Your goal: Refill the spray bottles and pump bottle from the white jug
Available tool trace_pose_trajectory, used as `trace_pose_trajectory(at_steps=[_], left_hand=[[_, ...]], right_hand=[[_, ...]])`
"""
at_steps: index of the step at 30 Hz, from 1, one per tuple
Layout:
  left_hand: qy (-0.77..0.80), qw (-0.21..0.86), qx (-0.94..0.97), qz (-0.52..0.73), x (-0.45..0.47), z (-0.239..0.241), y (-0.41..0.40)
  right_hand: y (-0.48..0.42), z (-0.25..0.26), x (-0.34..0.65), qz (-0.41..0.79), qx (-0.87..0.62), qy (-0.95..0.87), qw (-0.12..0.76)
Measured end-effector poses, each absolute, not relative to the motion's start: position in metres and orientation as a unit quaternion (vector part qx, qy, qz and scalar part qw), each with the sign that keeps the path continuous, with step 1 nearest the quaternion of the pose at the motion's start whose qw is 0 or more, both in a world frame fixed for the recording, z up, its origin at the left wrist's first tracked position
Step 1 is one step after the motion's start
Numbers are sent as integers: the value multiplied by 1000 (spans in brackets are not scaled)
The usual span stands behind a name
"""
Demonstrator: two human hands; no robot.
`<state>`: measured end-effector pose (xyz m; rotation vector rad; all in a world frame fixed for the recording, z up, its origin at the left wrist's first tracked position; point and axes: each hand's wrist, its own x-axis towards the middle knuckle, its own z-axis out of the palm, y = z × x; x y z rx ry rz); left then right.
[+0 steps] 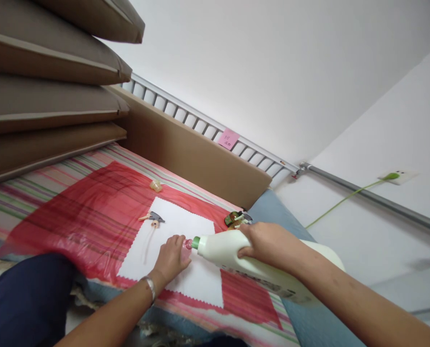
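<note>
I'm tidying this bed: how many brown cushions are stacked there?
4, stacked at upper left: top cushion, second cushion, third cushion, bottom cushion above the striped bedding. More may lie beyond the frame.

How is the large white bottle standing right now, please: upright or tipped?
Tipped. The right hand holds the white bottle almost on its side, its green neck at a small pink bottle in the left hand.

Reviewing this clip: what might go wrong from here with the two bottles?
The large white bottle lies nearly flat in the right hand, its green neck at the mouth of the small pink bottle: liquid may gush past onto the white cloth. Only the left hand steadies the small pink bottle; a nudge might tip it.
</note>
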<state>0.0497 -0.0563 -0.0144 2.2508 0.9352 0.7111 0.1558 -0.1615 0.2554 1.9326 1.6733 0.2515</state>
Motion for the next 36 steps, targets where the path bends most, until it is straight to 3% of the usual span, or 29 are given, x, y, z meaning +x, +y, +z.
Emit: trace_pose_trajectory(at_steps=[36], left_hand=[[351,298,843,276,51,-17,-55]], right_hand=[[-148,266,138,84,723,620,293]])
